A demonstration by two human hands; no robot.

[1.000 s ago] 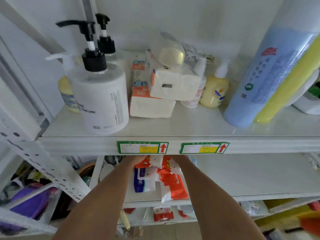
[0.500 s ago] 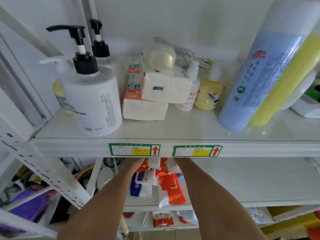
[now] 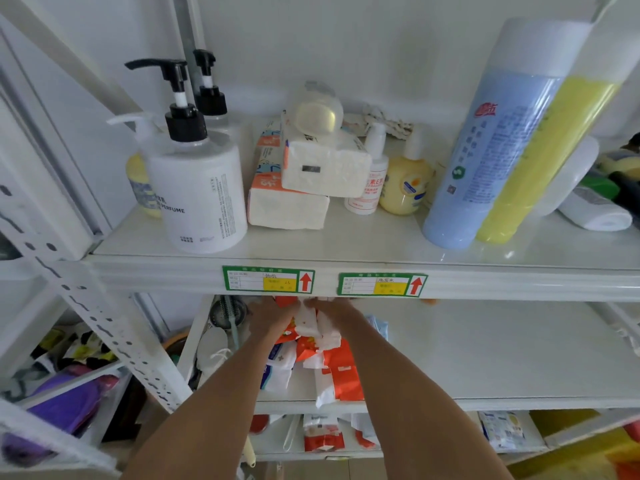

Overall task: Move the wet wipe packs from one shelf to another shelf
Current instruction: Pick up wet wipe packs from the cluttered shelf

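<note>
While both our forearms reach up from six o'clock into the middle shelf (image 3: 485, 358), our left hand (image 3: 268, 318) and right hand (image 3: 334, 311) meet close together just under the front lip of the upper shelf (image 3: 346, 247), each pressed against the pile of wet wipe packs (image 3: 311, 344). Part of each hand is hidden by that lip, so we cannot tell for certain whether the fingers are curled round the packs or only laid on them; the left hand sits on the pile's nine o'clock side, the right hand on its three o'clock side, with a white-and-orange pack between them. Below the hands, toward six o'clock, more orange-and-white and blue-and-white packs lie tumbled over one another, the nearest reaching the shelf's front edge. From three o'clock of the pile the middle shelf runs on as bare white board.

On the upper shelf at twelve o'clock, two tissue packs (image 3: 311, 181) are stacked. At their nine o'clock stands a white pump bottle (image 3: 199, 188) with a black pump. At their three o'clock stand a small yellow bottle (image 3: 403, 187) and, farther out, a tall blue bottle (image 3: 485, 157) touching a yellow one (image 3: 540, 161). Two green price labels (image 3: 268, 279) with red arrows are stuck on the shelf's front edge, directly above our hands.
</note>
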